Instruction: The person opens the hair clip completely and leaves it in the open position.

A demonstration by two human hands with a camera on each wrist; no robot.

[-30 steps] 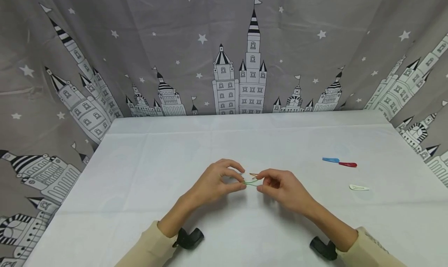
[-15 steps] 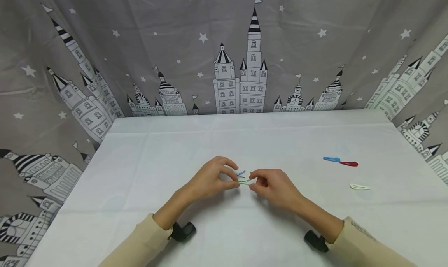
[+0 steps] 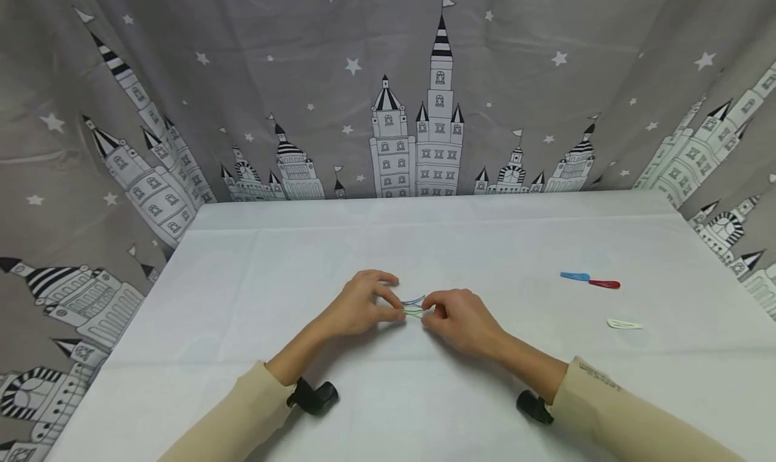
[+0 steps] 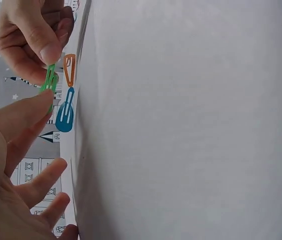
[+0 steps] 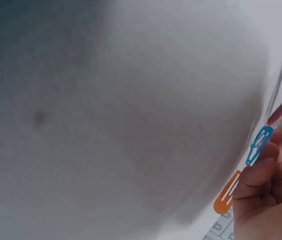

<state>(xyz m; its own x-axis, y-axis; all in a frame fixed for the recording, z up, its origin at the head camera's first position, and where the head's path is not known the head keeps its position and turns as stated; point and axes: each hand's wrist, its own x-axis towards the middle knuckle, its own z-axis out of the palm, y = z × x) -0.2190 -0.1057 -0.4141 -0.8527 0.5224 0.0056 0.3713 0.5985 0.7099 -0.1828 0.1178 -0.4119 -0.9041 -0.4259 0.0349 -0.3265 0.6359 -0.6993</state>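
My left hand (image 3: 360, 304) pinches one end of a green snap hair clip (image 4: 50, 80) between thumb and index finger, its other fingers spread apart. From the other side my right hand (image 3: 461, 320) pinches the opposite end, fingers curled under. Two thin strips of the clip show between the fingertips in the head view. Just behind it are a blue hair clip (image 4: 65, 119) and an orange hair clip (image 4: 70, 65), lying end to end. The orange one is hidden by the right hand in the head view, but shows in the right wrist view beside the blue clip (image 5: 259, 145).
Farther right on the white-covered table (image 3: 273, 267) lie another blue clip (image 3: 574, 276) and a red clip (image 3: 604, 284), end to end. A white clip (image 3: 624, 324) lies nearer. A grey curtain (image 3: 242, 78) with castle prints hangs behind the table's far edge.
Both hands have shifted left with the green clip, and the right hand has come closer to the left. The blue clip behind them has come into view; the orange one is now covered.
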